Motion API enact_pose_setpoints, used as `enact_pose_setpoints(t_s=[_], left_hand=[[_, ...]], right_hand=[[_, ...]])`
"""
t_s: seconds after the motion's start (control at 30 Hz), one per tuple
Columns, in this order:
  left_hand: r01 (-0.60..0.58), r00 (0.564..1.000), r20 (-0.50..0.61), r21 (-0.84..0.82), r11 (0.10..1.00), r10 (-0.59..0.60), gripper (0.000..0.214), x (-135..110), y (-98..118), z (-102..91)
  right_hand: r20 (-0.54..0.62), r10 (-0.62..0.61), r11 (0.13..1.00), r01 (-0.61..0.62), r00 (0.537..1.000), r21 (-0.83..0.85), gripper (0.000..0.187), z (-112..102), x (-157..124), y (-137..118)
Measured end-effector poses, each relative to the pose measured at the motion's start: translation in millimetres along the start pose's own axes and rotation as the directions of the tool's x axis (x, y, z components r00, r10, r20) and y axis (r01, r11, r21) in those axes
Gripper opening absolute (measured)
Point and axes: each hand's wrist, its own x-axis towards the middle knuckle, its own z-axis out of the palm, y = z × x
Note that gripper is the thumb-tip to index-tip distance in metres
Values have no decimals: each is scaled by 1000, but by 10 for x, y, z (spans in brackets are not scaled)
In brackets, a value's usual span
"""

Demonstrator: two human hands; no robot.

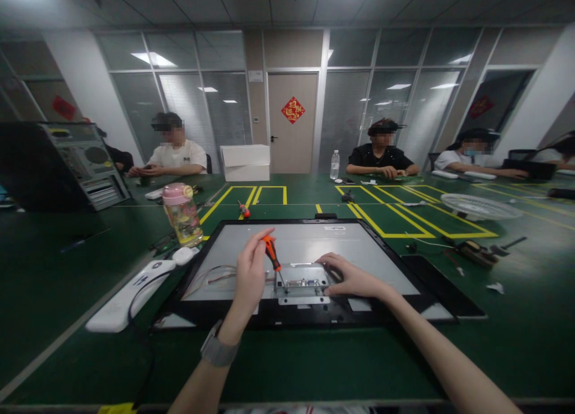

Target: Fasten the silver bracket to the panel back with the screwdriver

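Note:
My left hand (252, 264) is closed on an orange and black screwdriver (272, 253), its shaft slanting down to the near edge of a metal bracket (294, 275). Connector ports line the side of the bracket that faces me. My right hand (348, 276) grips the bracket's right end, its fingers curled over the top and side. Beneath it lies a monitor panel (377, 259), grey back up, with a black frame around it. Thin wires (220, 274) run across the panel on the left. A grey-banded watch (219, 345) is on my left wrist.
At left are a white power strip (130, 297), a pink-lidded bottle (182, 216) and a computer case (83, 165). A black flat piece (442, 285) lies at right, near a black tool (478, 253). A red screwdriver (244, 209) lies beyond the panel. Several people sit across the table.

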Motion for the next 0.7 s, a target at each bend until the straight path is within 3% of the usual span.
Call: enact_pose_setpoints(t_s=[0.2, 0.37, 0.53, 0.7], left_hand=[[-36, 999, 28, 16, 999, 36, 24, 0, -11, 18], [23, 999, 41, -29, 999, -22, 29, 0, -13, 16], [-34, 999, 22, 3, 999, 34, 23, 7, 3, 19], [22, 999, 40, -31, 999, -21, 30, 9, -11, 12]], right_hand=[[-4, -14, 1000, 14, 1000, -3, 67, -2, 3, -3], [-1, -8, 1000, 8, 1000, 2, 67, -2, 0, -4], [-9, -28, 1000, 28, 1000, 8, 67, -5, -1, 3], [-11, -16, 1000, 16, 1000, 9, 69, 0, 2, 10]])
